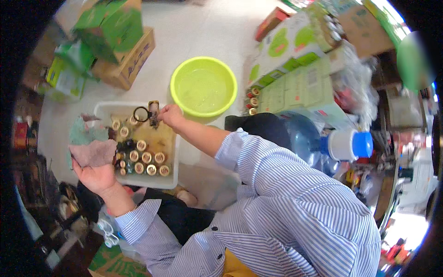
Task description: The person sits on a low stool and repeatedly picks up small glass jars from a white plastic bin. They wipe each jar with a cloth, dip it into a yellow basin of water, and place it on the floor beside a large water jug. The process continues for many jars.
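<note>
My left hand (95, 176) is palm up at the left, with a pink and green cloth (93, 152) over its fingers. My right hand (171, 115) pinches a small dark item with a gold-coloured end (154, 112), blurred, above a white plastic tub (175, 155). A black ring (141, 114) is beside that item; whether they are joined I cannot tell. Inside the tub, brownish liquid surrounds several small bottles or jars with gold-coloured caps (146, 157). The cloth hangs at the tub's left rim.
A yellow-green plastic basin (203, 86) stands on the floor beyond the tub. Cardboard boxes (138, 59) are at the upper left. Stacked cartons (294, 83) and a large water bottle with a blue-capped pump (346, 144) are on the right.
</note>
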`<state>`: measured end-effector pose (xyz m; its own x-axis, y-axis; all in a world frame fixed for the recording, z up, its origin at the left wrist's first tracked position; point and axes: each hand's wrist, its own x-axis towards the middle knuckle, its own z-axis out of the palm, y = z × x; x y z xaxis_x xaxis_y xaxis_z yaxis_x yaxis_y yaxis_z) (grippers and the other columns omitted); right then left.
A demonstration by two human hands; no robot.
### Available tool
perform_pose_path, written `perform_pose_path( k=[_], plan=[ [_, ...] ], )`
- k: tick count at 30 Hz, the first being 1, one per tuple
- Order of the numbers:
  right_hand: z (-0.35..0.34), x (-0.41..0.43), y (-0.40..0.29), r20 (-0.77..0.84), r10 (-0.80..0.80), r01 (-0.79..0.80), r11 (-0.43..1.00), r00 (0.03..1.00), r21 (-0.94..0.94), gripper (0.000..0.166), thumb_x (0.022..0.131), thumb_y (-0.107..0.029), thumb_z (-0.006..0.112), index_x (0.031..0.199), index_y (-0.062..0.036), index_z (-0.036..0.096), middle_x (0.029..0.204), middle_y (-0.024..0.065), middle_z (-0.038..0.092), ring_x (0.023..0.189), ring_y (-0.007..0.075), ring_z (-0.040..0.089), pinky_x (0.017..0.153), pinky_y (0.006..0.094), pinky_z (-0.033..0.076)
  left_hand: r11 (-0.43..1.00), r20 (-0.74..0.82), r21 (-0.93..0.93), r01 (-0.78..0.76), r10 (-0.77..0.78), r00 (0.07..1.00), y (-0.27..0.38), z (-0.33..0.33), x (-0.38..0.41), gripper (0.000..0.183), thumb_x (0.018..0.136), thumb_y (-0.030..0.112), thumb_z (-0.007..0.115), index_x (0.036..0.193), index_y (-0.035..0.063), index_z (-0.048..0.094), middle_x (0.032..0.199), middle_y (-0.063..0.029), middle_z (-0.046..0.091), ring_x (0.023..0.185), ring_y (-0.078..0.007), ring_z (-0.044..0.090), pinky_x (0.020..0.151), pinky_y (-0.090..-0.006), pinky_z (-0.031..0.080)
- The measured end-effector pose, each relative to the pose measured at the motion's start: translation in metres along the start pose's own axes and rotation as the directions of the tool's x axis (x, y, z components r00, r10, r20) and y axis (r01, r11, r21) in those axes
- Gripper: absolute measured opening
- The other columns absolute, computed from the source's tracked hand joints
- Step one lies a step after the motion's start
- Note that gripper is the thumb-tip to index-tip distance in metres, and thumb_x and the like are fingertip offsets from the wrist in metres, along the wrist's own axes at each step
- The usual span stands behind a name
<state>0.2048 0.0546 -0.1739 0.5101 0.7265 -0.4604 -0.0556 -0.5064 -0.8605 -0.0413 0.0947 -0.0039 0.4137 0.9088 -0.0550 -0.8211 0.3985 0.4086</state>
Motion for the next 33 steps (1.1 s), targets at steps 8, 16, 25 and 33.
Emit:
perform_pose_path(
  k=[8, 16, 25, 33],
  plan=[
    [-0.202, -0.21, -0.152, 0.089, -0.015, -0.052, 0.713, 0.996, 0.699, 0.009, 0.073, -0.005, 0.064, 0.076, -0.0082, 0.056, 0.066, 0.0012, 0.053, 0.053, 0.0063, 0.044, 0.039, 0.0181, 0.026, 0.999, 0.086, -0.035, 0.032, -0.029, 0.996, -0.041, -0.02, 0.04, 0.021, 0.086, 0.024, 0.043, 0.095, 0.0094, 0.056, 0.101, -0.0064, 0.055, 0.099, -0.0269, 0.046, 0.096, -0.0519, 0.028],
    [-0.462, -0.482, -0.154, -0.611, -0.348, 0.683, 0.549, 0.711, 0.482, 0.007, 0.079, -0.009, 0.063, 0.083, -0.0046, 0.059, 0.07, 0.0003, 0.054, 0.056, 0.0046, 0.049, 0.038, 0.0122, 0.03, 0.932, 0.413, -0.137, 0.336, -0.254, 0.875, -0.087, -0.047, 0.049, 0.025, 0.088, 0.024, 0.045, 0.1, 0.009, 0.061, 0.106, -0.0075, 0.057, 0.103, -0.0321, 0.046, 0.095, -0.0564, 0.029],
    [-0.656, -0.65, 0.038, -0.997, 0.076, 0.774, 0.631, -0.006, 0.044, 0.009, 0.075, -0.006, 0.063, 0.084, -0.0033, 0.06, 0.072, 0.0029, 0.058, 0.059, 0.0093, 0.053, 0.042, 0.019, 0.032, 0.99, -0.179, 0.113, 0.085, -0.064, 0.982, -0.153, 0.111, -0.026, 0.034, 0.09, 0.024, 0.042, 0.116, 0.0048, 0.053, 0.123, -0.0111, 0.051, 0.116, -0.0313, 0.043, 0.101, -0.0495, 0.029],
    [-0.69, -0.617, 0.191, -0.892, 0.451, 0.799, 0.547, -0.03, 0.25, 0.008, 0.076, -0.003, 0.059, 0.084, -0.0017, 0.057, 0.066, 0.0037, 0.056, 0.05, 0.0079, 0.048, 0.038, 0.0202, 0.03, 0.941, -0.231, 0.338, -0.008, 0.092, 0.969, -0.189, 0.181, -0.06, 0.04, 0.091, 0.024, 0.039, 0.125, 0.0039, 0.045, 0.132, -0.0128, 0.043, 0.12, -0.0318, 0.04, 0.103, -0.048, 0.028]
  ],
)
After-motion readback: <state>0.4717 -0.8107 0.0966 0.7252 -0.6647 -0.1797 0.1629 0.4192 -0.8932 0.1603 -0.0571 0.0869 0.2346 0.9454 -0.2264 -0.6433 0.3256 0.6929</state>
